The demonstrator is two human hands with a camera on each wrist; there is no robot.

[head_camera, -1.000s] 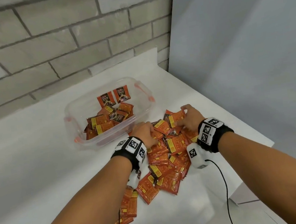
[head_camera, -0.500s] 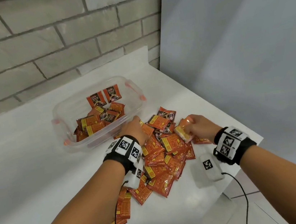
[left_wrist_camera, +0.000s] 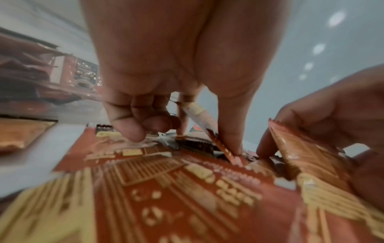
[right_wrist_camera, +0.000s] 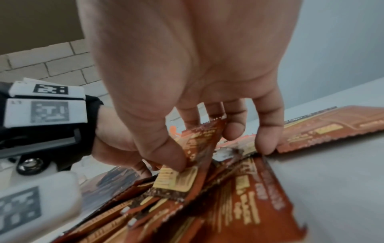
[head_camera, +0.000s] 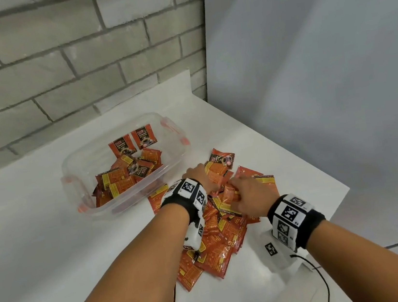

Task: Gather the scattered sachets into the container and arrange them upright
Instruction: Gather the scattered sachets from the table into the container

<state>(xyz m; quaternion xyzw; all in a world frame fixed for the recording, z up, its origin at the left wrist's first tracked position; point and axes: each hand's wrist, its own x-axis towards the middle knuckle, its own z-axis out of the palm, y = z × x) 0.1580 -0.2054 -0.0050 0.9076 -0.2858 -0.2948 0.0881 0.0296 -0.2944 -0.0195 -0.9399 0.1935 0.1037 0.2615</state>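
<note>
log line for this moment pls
left hand pinches sachet | right hand pinches sachet | pile on table | container part filled, two upright

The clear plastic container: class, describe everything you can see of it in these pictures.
The clear plastic container is a rectangular tub with rounded corners, see-through walls and orange-red clips at both ends. It has no lid on and stands upright on the white table, near the brick wall. Inside, two sachets stand against the far wall; others lie jumbled. Neither hand touches it; the loose sachet pile lies by its right side.
</note>
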